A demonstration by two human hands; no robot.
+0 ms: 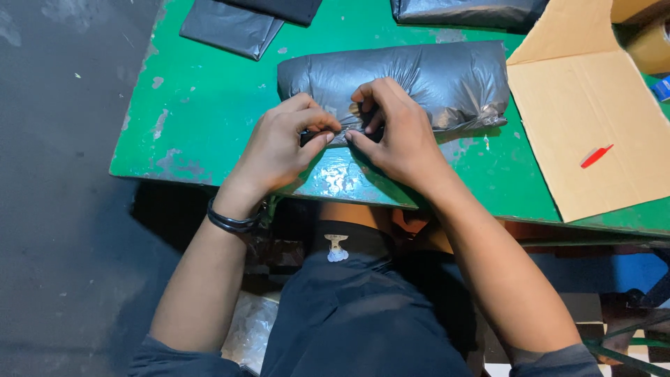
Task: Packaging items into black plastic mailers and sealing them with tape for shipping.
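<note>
A stuffed grey plastic parcel lies across the green table. My left hand and my right hand meet at the parcel's near edge, both pinching the bag's gathered open end between thumbs and fingers. A small dark object shows between my fingertips; what it is cannot be told. A strip of shiny clear plastic spreads on the table under my hands. A black band circles my left wrist.
Flat grey bags lie at the table's far left, another filled grey bag at the far edge. An open cardboard box with a red mark sits to the right. The table's near edge runs just below my hands.
</note>
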